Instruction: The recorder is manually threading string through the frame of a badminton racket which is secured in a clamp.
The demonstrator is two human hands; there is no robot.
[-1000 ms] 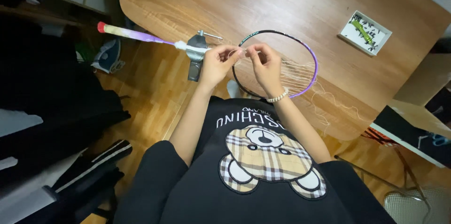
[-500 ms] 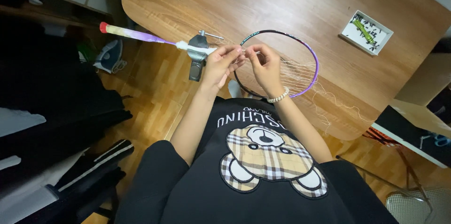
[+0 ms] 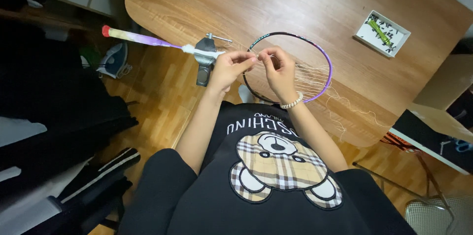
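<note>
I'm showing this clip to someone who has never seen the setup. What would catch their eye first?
Most likely the badminton racket, its purple-and-black hoop lying on the wooden table while a grey clamp at the table's edge grips its shaft. Over the hoop's near left rim, the left hand and right hand pinch pale string together, with loose string trailing off to the right. A small white tray of bits sits further right.
</note>
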